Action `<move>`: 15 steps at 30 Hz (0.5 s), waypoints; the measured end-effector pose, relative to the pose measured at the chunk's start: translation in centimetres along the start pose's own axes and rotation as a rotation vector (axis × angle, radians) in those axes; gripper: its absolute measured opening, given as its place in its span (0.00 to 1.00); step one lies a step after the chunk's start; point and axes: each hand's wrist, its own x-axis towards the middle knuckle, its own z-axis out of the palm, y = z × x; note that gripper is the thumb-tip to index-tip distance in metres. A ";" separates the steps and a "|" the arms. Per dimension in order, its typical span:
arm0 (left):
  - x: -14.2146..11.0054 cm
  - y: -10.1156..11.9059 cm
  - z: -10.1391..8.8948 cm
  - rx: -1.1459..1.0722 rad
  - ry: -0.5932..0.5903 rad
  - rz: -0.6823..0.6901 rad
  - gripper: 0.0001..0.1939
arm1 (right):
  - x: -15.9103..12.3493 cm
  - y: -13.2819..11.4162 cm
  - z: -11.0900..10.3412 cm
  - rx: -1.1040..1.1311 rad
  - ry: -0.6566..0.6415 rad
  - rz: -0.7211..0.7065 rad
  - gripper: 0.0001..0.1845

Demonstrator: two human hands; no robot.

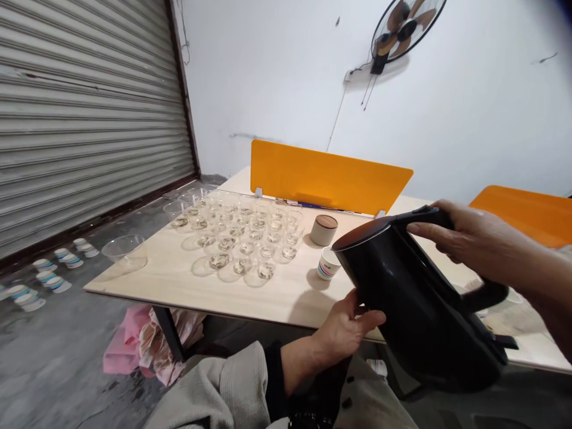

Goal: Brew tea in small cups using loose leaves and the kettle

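A black electric kettle (415, 304) is tilted with its spout toward the left, held over the near edge of the pale wooden table (179, 280). My right hand (473, 238) is wrapped round the kettle's handle at the top. My left hand (346, 328) presses against the kettle's lower front side, fingers curled on it. Just beyond the spout stands a small paper cup (328, 263). Several small clear glasses (241, 238) with a little liquid stand in rows at the table's middle.
A round lidded tin (324, 229) stands behind the paper cup. A clear bowl (124, 250) sits at the table's left corner. Orange dividers (328, 176) rise at the back. Paper cups (49, 274) lie on the floor by the roller shutter; pink cloth (143, 345) lies under the table.
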 end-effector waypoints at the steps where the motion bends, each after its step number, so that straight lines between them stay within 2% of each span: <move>1: 0.2 -0.2 0.0 -0.024 -0.004 -0.018 0.34 | 0.5 0.1 0.1 -0.018 -0.024 0.014 0.27; 7: 1.1 -0.4 0.1 -0.117 0.001 -0.121 0.34 | 2.5 -1.2 0.1 -0.042 -0.189 0.059 0.22; 15: 1.3 0.3 0.3 -0.160 -0.014 -0.145 0.29 | 4.6 -1.8 0.5 -0.077 -0.270 0.133 0.19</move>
